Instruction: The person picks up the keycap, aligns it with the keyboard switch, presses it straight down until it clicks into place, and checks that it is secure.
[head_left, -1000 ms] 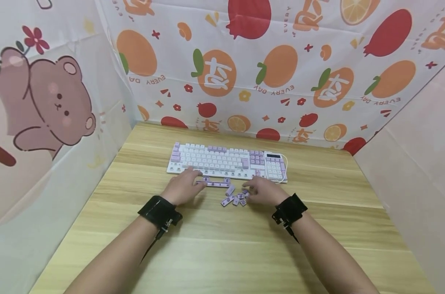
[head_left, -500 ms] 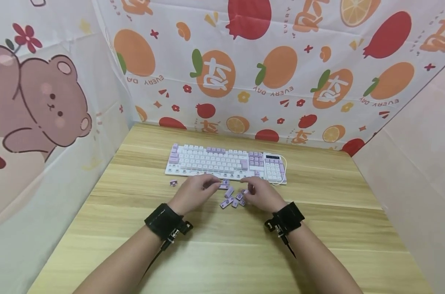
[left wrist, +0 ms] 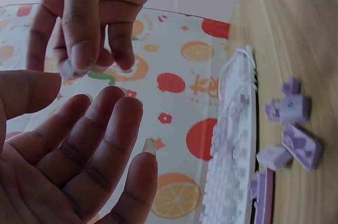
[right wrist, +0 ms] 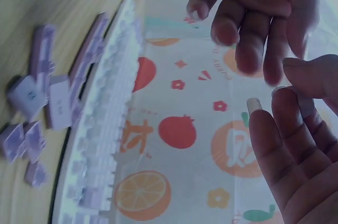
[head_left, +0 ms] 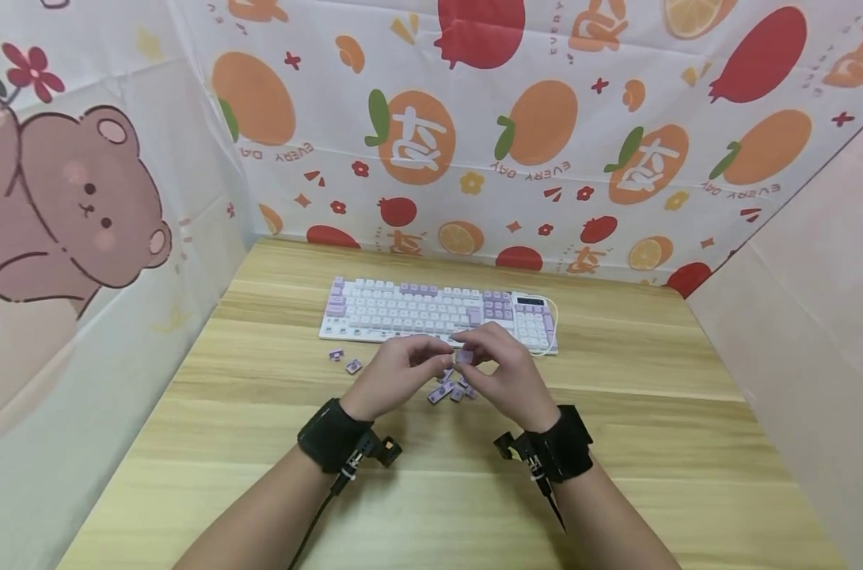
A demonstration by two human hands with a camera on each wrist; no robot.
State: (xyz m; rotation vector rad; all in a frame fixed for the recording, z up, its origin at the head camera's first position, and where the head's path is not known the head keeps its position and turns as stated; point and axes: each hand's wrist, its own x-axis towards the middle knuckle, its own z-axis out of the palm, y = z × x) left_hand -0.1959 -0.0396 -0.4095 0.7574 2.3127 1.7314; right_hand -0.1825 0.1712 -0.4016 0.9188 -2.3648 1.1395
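In the head view my right hand [head_left: 506,372] pinches a small lavender keycap [head_left: 464,357] between thumb and forefinger, above a pile of loose keycaps [head_left: 442,392]. My left hand [head_left: 396,376] faces it from the left, fingers loosely bent and apart. The left wrist view shows the left thumb [left wrist: 31,92] close to the held keycap [left wrist: 67,70]; whether they touch I cannot tell. Behind both hands lies a white and lavender keyboard [head_left: 403,309], its front row partly without caps. A long purple bar-shaped keycap [right wrist: 88,52] lies along the keyboard's front edge.
Two loose keycaps, one [head_left: 336,355] near the keyboard's front left corner and another [head_left: 353,366] beside it, lie apart from the pile. A white cable [head_left: 554,324] loops over the keyboard's right end. Fruit-print cloth [head_left: 474,158] hangs behind the wooden table [head_left: 431,491].
My left hand has moved right from the keyboard's front left, and two keycaps now show where it was. My right hand has lifted a keycap from the pile, and the hands have come together.
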